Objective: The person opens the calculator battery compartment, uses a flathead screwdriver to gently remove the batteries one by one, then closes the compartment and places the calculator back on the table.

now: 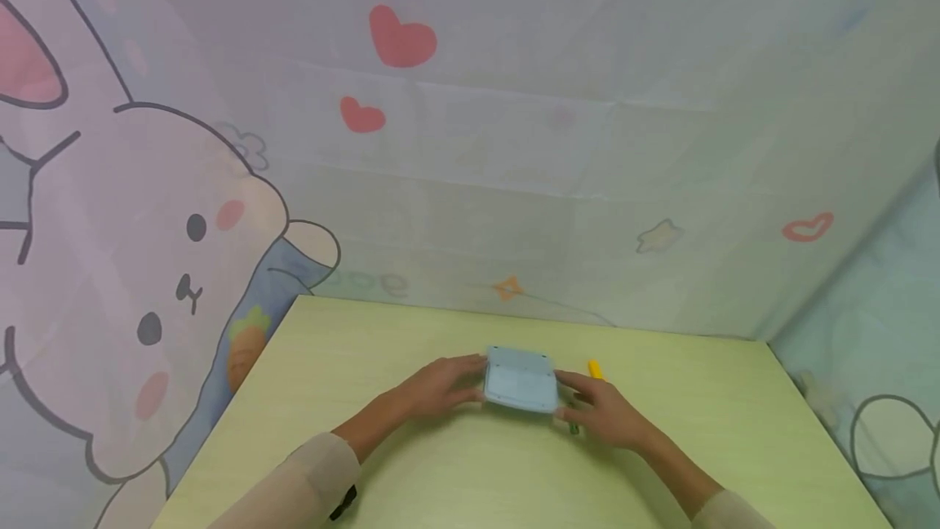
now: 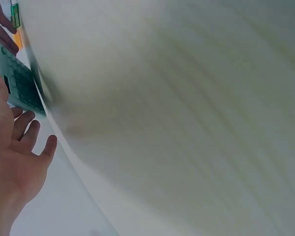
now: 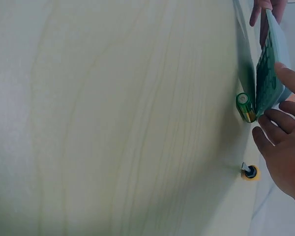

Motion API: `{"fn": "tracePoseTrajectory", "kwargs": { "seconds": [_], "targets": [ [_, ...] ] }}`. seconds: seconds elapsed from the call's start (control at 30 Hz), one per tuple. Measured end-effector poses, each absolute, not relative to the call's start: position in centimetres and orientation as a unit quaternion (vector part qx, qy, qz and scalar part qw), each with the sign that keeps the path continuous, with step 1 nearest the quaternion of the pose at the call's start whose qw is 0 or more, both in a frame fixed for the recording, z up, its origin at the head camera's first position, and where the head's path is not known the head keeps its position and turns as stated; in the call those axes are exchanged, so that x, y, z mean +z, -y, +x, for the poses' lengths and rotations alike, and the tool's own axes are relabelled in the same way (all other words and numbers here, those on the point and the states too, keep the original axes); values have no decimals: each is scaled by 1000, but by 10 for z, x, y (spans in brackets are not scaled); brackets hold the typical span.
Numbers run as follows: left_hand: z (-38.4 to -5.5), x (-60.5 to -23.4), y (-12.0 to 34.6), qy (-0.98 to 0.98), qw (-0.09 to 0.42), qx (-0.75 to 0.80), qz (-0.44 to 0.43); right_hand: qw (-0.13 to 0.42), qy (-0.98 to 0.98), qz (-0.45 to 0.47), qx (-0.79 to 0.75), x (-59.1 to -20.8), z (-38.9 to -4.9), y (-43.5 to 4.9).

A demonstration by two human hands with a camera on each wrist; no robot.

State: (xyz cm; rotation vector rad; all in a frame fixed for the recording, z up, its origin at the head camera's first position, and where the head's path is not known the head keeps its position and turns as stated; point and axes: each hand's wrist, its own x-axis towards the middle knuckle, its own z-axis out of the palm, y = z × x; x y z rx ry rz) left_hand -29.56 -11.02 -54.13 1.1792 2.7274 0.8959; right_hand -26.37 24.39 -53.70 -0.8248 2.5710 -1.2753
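Note:
A pale blue calculator (image 1: 521,382) is held tilted over the table, its back toward the head camera. Its dark keys (image 2: 22,83) and part of the display face away, as the left wrist view shows. My left hand (image 1: 441,386) holds the left end between thumb and fingers. At the opposite end, my right hand (image 1: 609,413) grips it the same way, thumb on the back edge. A green battery (image 3: 245,108) lies on the table just by the calculator's lower edge, near the right fingertips.
Beyond the right hand lies a small yellow tool (image 1: 596,370); the right wrist view shows its metal tip (image 3: 245,167). The pale wooden table (image 1: 411,480) ends at a printed cloth backdrop (image 1: 514,145). A black item (image 1: 343,503) shows beneath the left sleeve.

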Motion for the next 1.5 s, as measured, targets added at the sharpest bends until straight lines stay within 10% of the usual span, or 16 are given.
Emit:
{"fn": "tracePoseTrajectory", "kwargs": {
  "seconds": [0.6, 1.5],
  "targets": [
    [-286, -533, 102, -845, 45, 427, 319, 94, -780, -238, -571, -529, -261, -248],
    [-269, -515, 78, -807, -32, 564, 173, -26, -763, -167, -624, -512, -250, -225]
  ]
}}
